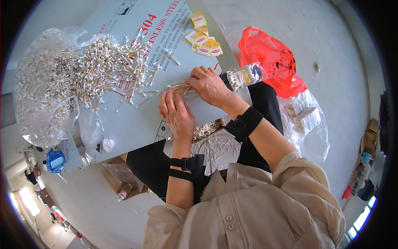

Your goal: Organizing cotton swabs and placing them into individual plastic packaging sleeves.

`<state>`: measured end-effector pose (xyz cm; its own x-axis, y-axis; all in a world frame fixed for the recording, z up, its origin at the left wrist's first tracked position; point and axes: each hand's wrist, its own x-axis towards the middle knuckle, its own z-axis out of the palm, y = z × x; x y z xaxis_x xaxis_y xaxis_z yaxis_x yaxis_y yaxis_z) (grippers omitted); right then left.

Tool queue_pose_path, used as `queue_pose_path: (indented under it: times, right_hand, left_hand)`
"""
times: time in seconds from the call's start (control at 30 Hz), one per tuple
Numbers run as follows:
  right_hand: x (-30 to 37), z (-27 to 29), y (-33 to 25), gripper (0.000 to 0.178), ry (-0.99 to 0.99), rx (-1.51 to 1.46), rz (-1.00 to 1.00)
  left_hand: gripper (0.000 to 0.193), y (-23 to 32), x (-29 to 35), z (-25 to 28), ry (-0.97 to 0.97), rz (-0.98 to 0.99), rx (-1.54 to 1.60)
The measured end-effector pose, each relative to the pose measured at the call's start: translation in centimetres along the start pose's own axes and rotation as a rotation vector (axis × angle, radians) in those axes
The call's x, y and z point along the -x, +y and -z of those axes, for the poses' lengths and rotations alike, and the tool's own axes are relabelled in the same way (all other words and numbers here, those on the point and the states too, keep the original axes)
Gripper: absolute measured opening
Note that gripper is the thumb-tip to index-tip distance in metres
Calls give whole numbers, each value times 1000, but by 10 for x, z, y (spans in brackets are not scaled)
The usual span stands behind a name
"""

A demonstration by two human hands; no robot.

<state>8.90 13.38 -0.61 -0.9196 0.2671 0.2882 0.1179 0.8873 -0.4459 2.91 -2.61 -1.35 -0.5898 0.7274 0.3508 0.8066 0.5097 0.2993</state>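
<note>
A small bunch of cotton swabs (180,87) lies sideways just above the table. My right hand (210,88) has its fingers closed around the bunch's right end. At the other end, my left hand (178,114) touches the swabs with curled fingertips; its thumb side is partly hidden. A large heap of loose cotton swabs (89,68) spills from a clear plastic bag (31,89) at the left, with stray swabs reaching toward my hands. Right of my right hand sits a clear packet of cotton swabs (242,77) with a yellow label inside.
Yellow and white labels (204,39) lie scattered on the table (137,114) at the far side. To the right are a red plastic bag (269,58) and a clear bag of packets (306,120). Below the near edge stands a box of swabs (207,130). A blue device (55,161) sits left.
</note>
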Motion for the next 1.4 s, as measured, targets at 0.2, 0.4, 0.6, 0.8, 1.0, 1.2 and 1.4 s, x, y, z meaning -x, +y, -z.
queue_pose_path:
  times: [0.2,0.4,0.6,0.8,1.0,1.2,1.4]
  right_hand:
    - [7,-5,1,18,43,-24,34]
    - [23,-1,-2,36,166,-329,-131]
    - [28,0,-7,40,284,-358,-202]
    - [26,2,6,38,201,-398,-197]
    - [16,4,3,31,221,-323,-179]
    - [10,-5,9,19,226,-270,-168]
    - [8,-5,12,21,274,-385,-229]
  left_hand:
    - [63,22,-10,-7,-79,-15,14]
    - [67,27,-1,-10,-237,90,-4]
    - [38,-3,-31,-18,-70,-146,-19]
    - [30,0,-42,-12,25,-180,54]
    - [26,-4,-55,0,-133,-176,100]
    - [41,1,-46,-2,-51,-139,23]
    - [71,24,-19,-12,-227,-18,46]
